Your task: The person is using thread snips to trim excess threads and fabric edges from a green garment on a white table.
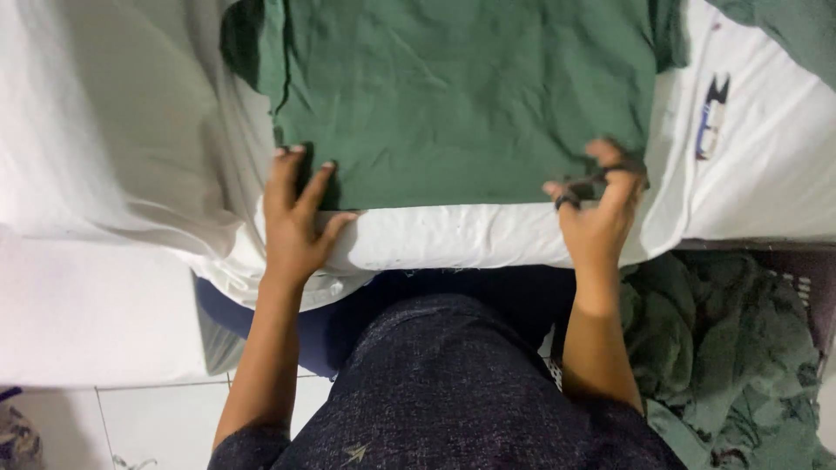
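A dark green cloth [470, 87] lies spread flat on a white sheet [453, 235] over a raised surface. My left hand [296, 218] rests flat with fingers apart on the cloth's near left corner, pressing its edge. My right hand [596, 204] is at the near right corner, fingers pinched on the cloth's hem; the hand is blurred. There is a dark ring on one of its fingers.
White fabric [113, 130] drapes to the left. A white garment with a printed mark [749, 148] lies on the right. A basket [814, 287] of crumpled green cloths [723, 348] stands at lower right. White floor tiles [157, 418] show at lower left.
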